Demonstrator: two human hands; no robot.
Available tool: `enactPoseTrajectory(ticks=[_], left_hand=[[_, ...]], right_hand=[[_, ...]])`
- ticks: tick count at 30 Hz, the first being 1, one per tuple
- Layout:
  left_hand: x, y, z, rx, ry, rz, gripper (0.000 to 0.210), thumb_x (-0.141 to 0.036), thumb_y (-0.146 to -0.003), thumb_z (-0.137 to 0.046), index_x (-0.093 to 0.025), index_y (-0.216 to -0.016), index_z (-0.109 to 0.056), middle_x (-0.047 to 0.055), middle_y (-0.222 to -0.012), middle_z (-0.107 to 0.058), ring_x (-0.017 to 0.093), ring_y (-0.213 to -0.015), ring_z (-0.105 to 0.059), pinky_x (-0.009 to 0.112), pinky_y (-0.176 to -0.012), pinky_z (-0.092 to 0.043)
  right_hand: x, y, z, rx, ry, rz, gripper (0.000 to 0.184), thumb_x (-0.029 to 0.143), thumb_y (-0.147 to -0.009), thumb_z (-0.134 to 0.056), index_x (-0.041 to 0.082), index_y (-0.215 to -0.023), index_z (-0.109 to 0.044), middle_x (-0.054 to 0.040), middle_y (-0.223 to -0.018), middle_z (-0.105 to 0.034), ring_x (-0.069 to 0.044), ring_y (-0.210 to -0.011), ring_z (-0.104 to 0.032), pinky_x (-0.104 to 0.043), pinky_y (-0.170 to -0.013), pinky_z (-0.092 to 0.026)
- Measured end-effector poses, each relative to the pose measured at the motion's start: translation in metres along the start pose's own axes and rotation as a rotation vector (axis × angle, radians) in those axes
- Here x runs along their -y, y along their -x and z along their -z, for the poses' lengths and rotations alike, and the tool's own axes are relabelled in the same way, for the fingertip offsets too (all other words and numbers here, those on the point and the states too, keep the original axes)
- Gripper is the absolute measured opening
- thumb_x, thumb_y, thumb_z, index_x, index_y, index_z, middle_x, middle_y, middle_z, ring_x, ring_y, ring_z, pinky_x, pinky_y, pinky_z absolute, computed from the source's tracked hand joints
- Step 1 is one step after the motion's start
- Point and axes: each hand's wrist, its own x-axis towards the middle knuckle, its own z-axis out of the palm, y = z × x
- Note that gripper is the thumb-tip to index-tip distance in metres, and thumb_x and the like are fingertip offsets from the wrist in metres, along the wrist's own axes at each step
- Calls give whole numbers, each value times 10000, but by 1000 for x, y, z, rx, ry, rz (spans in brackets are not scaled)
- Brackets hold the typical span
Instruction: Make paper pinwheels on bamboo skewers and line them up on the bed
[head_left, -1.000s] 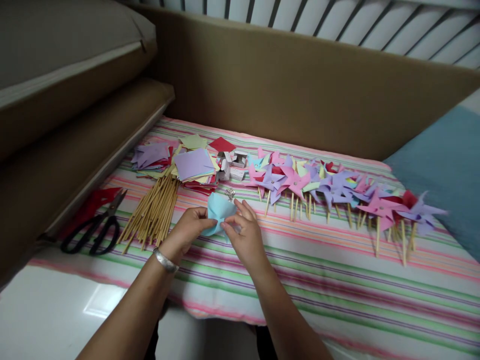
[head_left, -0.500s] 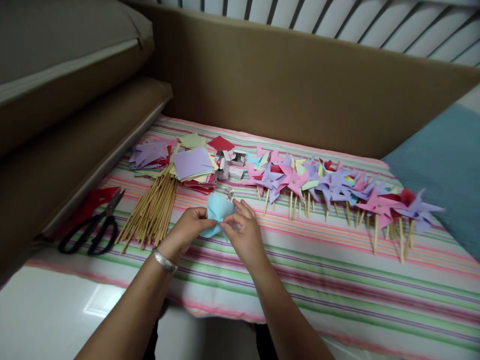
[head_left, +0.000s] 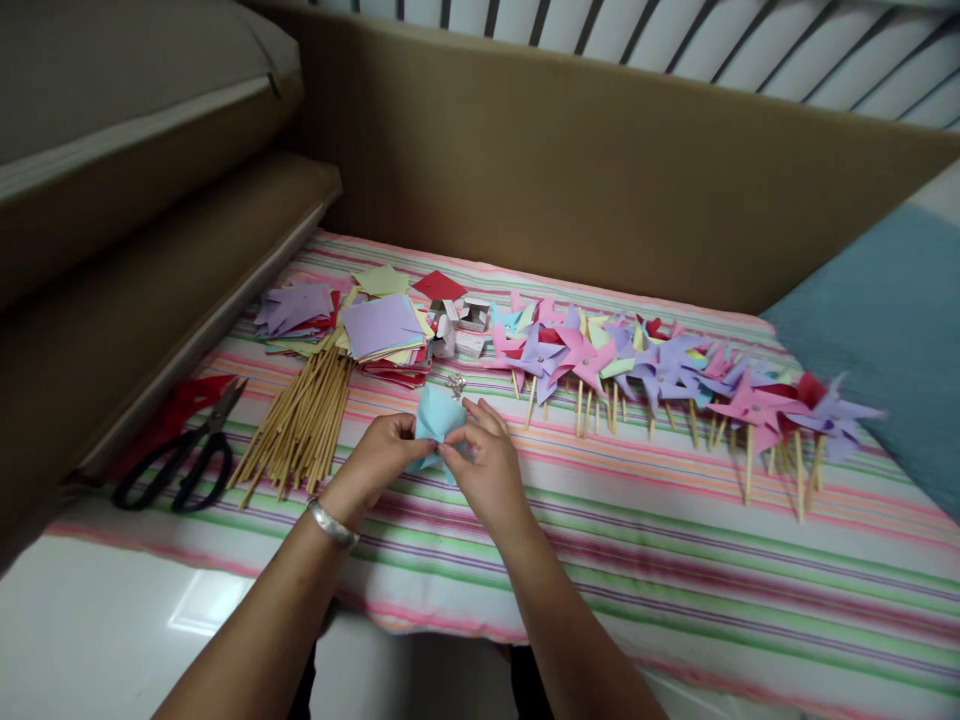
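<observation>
A light blue paper piece (head_left: 439, 412) with its corners folded inward is held between both hands over the striped cloth. My left hand (head_left: 386, 455), with a silver bangle at the wrist, pinches its left side with thumb and fingers. From the right, my right hand (head_left: 487, 460) grips the same paper, thumb and forefinger meeting near its middle. Whether a small pin sits between the fingertips I cannot make out. Just beyond the paper lies a small heap of shiny metal fasteners (head_left: 455, 383).
Finished paper pinwheels (head_left: 667, 370) on sticks lie in a row at right. Wooden sticks (head_left: 300, 425), coloured paper squares (head_left: 382, 328) and small white boxes (head_left: 469, 330) lie left of them. Black-handled scissors (head_left: 196, 450) rest beside red scraps (head_left: 169, 420). A brown board (head_left: 570, 170) stands behind.
Both hands keep hold of the blue paper, with only a slight shift of the fingers and paper. The whole view has moved a little.
</observation>
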Motion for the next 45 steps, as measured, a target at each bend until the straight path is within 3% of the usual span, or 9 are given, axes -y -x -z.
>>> enactPoseTrajectory(ticks=[3,6,9,13,20,28,33,41,45], left_hand=[[2,-1,0,-32,-71,16,95,-210,-566,-640,-136,-573,-581,-18,-582,-576,111,-548,-488,237,-578,-364],[0,0,1,-11,-144,39,109,-233,-559,-640,-137,-585,-596,-19,-558,-566,126,-542,-497,238,-542,-360],[-4,3,2,65,-214,49,110,-237,-557,-631,-135,-591,-608,-24,-529,-545,127,-527,-485,233,-510,-343],[-8,7,-1,211,-238,53,95,-219,-567,-611,-134,-607,-624,-31,-525,-532,118,-517,-462,228,-503,-328],[-3,7,-3,336,-198,37,64,-205,-616,-590,-148,-606,-617,-31,-539,-527,116,-517,-453,237,-531,-332],[-12,6,-6,-40,141,-34,381,-251,-580,-721,-169,-936,-615,22,-779,-645,157,-730,-587,275,-700,-437],[0,6,-19,0,339,62,299,-277,-600,-734,-135,-851,-653,39,-779,-666,138,-693,-593,272,-703,-438],[9,3,-25,-133,425,84,228,-234,-563,-742,-119,-753,-689,36,-678,-688,137,-603,-585,263,-640,-435],[2,3,-20,-176,405,96,200,-214,-535,-733,-123,-706,-684,22,-616,-673,130,-545,-569,256,-594,-424]], right_hand=[[2,-2,4,-17,-17,-11,138,160,-643,-668,194,-774,-645,-118,-1251,-543,-289,-1254,-373,-481,-1021,-286],[1,-5,14,-25,-97,-88,513,183,-629,-682,204,-1124,-550,-114,-1207,-562,-268,-1140,-490,-444,-955,-377],[0,-7,25,126,-227,-178,711,193,-645,-666,244,-1301,-396,-68,-1045,-623,-223,-914,-600,-389,-816,-466],[-1,-7,33,363,-324,-208,721,161,-659,-628,279,-1325,-376,-10,-859,-636,-179,-706,-603,-334,-674,-487],[-5,-6,33,393,-402,-175,674,121,-595,-638,265,-1239,-500,-22,-1007,-634,-202,-879,-588,-315,-733,-482],[-16,-15,21,86,-618,-410,662,193,-571,-674,217,-1206,-488,-22,-926,-632,-186,-747,-595,-299,-620,-495],[-14,-13,8,-83,-710,-372,559,221,-605,-683,226,-1136,-507,-23,-963,-633,-192,-816,-598,-310,-696,-491],[-6,-4,-6,-76,-863,-322,343,224,-657,-652,209,-980,-539,0,-845,-628,-162,-719,-593,-287,-662,-489],[-5,-4,-5,-35,-872,-353,420,225,-685,-628,217,-1088,-511,12,-775,-624,-157,-671,-596,-282,-620,-490]])
